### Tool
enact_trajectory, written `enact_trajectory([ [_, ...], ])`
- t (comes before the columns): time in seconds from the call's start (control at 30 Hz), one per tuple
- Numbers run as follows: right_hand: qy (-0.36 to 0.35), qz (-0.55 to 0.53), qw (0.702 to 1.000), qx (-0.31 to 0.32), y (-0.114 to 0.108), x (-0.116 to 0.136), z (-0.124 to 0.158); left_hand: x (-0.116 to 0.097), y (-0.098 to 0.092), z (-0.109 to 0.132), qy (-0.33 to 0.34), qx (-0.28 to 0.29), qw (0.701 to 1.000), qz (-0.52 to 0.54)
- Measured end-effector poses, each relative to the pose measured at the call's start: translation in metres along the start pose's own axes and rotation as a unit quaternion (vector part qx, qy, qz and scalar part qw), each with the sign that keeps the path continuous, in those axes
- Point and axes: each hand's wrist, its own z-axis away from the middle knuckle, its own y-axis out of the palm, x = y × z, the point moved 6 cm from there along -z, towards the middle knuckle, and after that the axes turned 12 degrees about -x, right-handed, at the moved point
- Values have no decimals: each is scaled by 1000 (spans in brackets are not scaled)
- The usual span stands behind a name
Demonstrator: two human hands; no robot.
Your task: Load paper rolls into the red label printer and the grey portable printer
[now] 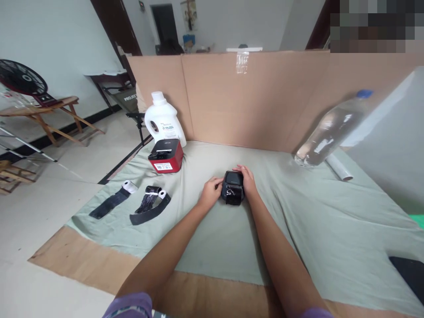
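A small black boxy device (233, 187), with a glossy front face, sits on the pale green cloth (221, 247) between my hands. My left hand (211, 191) has curled fingers, and its fingertips press against the device's left side. Along the right side and far corner, my right hand (248, 180) holds the device with bent fingers. Further left lie two paper rolls with dark strips unrolled: one roll (129, 187) and another roll (162, 194) beside a crumpled shiny black piece (148, 201).
A red and black box-shaped device (172, 162) stands before a white jug (164, 117). Cardboard (241, 106) walls off the back. At right, a large clear bottle (331, 130) leans near a grey tube (339, 167). A dark flat object (409, 271) lies at the right edge.
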Motion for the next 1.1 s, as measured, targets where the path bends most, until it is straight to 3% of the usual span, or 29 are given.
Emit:
enact_trajectory([
  [0.37, -6, 12, 1000, -16, -3, -5, -1, 0, -1, 2, 30, 62, 995, -74],
  [0.7, -5, 16, 1000, -13, -2, 1, 3, -4, -9, -1, 63, 122, 972, -192],
  [1.1, -11, 37, 999, -18, -3, 2, 4, -5, -9, 0, 83, 129, 964, -217],
])
